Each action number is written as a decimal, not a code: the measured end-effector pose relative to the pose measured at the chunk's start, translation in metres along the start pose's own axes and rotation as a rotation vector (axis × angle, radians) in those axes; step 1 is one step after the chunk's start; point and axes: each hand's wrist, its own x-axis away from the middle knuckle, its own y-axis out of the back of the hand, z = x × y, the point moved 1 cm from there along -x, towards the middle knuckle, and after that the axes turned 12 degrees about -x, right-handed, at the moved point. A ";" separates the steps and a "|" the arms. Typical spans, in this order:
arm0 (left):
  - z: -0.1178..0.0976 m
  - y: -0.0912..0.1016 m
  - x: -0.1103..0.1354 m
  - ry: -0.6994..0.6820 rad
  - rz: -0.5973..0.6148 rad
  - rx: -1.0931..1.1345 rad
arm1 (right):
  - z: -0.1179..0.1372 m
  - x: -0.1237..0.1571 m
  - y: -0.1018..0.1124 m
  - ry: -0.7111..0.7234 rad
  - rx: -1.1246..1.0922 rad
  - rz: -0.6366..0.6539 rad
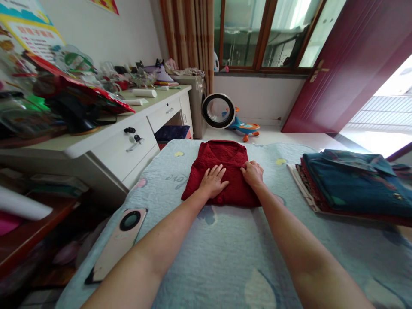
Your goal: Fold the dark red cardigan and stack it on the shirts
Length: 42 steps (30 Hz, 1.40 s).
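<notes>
A dark red shirt [234, 189], folded into a compact shape with its collar at the far end, lies on the pale blue bedspread [212, 257]. My left hand [214, 181] rests flat on the front of the shirt, fingers spread. At the shirt's right edge, my right hand [253, 172] has its fingers curled and pressed together on the fabric. A button shows near the shirt's near edge, just below my left hand.
Folded clothes [357, 184] are stacked on the right, a teal garment on top. A phone [119, 244] lies by my left forearm. A cluttered desk [112, 146] stands left; beyond the bed are an open round-doored washer [219, 110] and a blue-orange toy [244, 127].
</notes>
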 end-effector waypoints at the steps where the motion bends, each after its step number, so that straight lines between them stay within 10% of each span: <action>1: 0.000 0.000 0.000 0.007 0.007 -0.007 | 0.001 -0.002 0.000 -0.005 0.003 -0.005; 7: -0.003 0.003 0.001 0.044 0.079 0.008 | 0.015 0.016 0.003 0.116 -0.017 -0.126; 12: 0.008 0.018 -0.004 -0.004 0.184 0.076 | 0.029 0.049 -0.003 0.378 -0.082 0.073; 19: 0.036 0.013 -0.004 0.070 0.167 0.011 | 0.025 0.061 -0.017 0.214 0.031 0.323; 33: 0.032 0.012 -0.001 0.090 0.157 0.006 | 0.029 0.062 -0.015 0.213 0.010 0.323; 42: 0.045 0.053 0.077 -0.083 0.090 0.000 | 0.001 0.107 0.037 0.439 -0.019 0.279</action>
